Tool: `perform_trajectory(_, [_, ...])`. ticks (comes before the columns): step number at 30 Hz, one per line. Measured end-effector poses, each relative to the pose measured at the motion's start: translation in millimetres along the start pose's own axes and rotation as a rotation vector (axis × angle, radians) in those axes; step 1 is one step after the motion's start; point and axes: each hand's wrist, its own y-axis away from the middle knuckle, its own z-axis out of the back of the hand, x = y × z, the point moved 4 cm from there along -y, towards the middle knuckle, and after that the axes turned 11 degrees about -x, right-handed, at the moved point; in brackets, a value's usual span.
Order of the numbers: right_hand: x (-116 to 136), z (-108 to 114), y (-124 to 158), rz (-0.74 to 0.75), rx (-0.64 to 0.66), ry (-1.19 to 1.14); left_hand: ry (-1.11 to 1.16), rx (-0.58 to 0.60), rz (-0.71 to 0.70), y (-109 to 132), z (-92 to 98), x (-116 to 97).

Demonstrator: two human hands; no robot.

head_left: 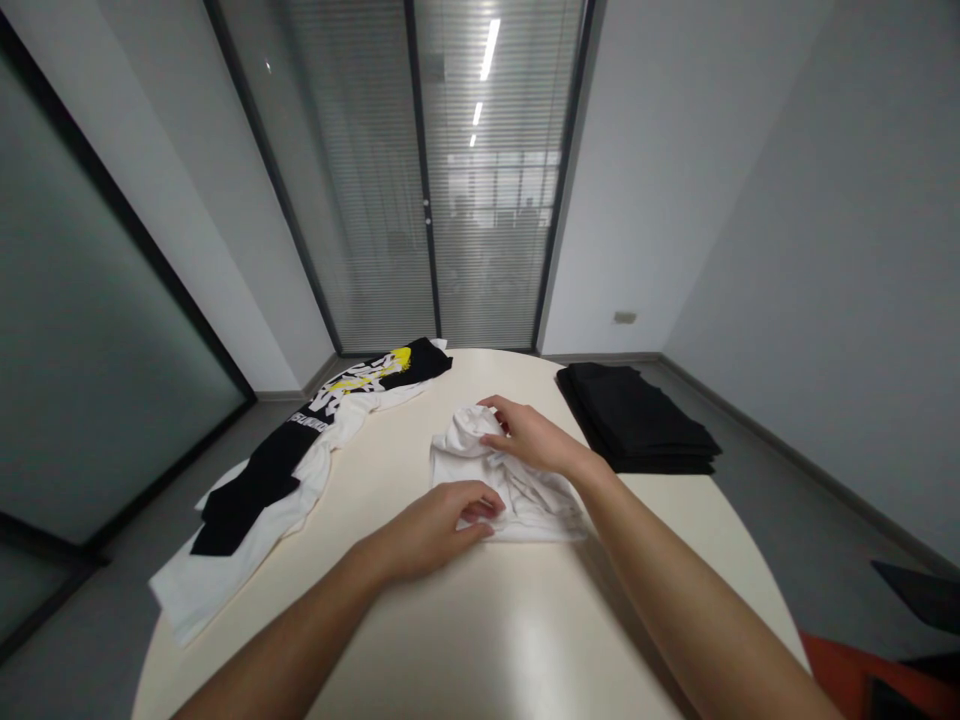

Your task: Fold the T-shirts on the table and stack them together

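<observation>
A crumpled white cloth (457,468) lies in a loose bundle at the middle of the round table. My left hand (442,525) is at its near left edge, fingers curled with a gap between thumb and fingertips. Over the upper right part of the bundle is my right hand (529,437), its thumb and fingers apart around a raised fold at the top. Whether either hand's fingertips press on the cloth is hard to tell. My right forearm covers part of the cloth's right side.
Black and white garments (262,470) with a yellow print lie along the left edge of the pale table (480,620). Folded black cloths (637,420) are stacked at the right edge. Something red (870,675) shows beyond the table, lower right.
</observation>
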Motion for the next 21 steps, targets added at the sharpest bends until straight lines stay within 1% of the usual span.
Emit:
perform_trajectory(3, [2.8,1.5,1.1,-0.002,0.004,-0.021,-0.16,0.0,-0.086,0.9,-0.9,-5.9])
perform_trajectory(5, [3.8,1.0,2.1,-0.004,0.022,-0.035,-0.258,-0.042,-0.198,-0.1,-1.7,-10.9])
perform_trajectory(6, [3.8,0.1,2.6,-0.005,0.036,-0.039,-0.314,-0.107,-0.261,-1.1,-0.4,-13.0])
perform_trajectory(8, [3.3,-2.8,3.6,0.006,0.07,-0.044,-0.442,-0.326,-0.346,-3.1,7.0,-14.0])
perform_trajectory(9, [2.8,-4.6,4.0,0.015,0.089,-0.046,-0.496,-0.436,-0.36,-3.8,11.6,-12.1])
perform_trajectory(10, [2.2,-6.5,4.4,0.023,0.106,-0.047,-0.537,-0.516,-0.358,-4.6,15.8,-8.3])
perform_trajectory(11, [1.7,-8.0,4.8,0.028,0.123,-0.045,-0.562,-0.564,-0.349,-5.5,19.2,-3.0])
perform_trajectory(12, [1.1,-9.1,5.3,0.028,0.14,-0.037,-0.573,-0.58,-0.342,-6.7,21.6,3.2])
perform_trajectory(14, [0.6,-8.7,7.2,0.008,0.177,-0.004,-0.574,-0.556,-0.333,-9.3,23.6,16.4])
perform_trajectory(17, [2.3,0.6,14.6,-0.041,0.249,0.065,-0.572,-0.535,-0.293,-12.8,24.5,31.3])
perform_trajectory(19, [2.3,10.9,24.0,-0.093,0.312,0.121,-0.583,-0.557,-0.254,-15.0,25.4,35.1])
perform_trajectory(21, [-0.8,20.9,36.5,-0.146,0.395,0.185,-0.617,-0.61,-0.242,-17.0,26.9,34.2])
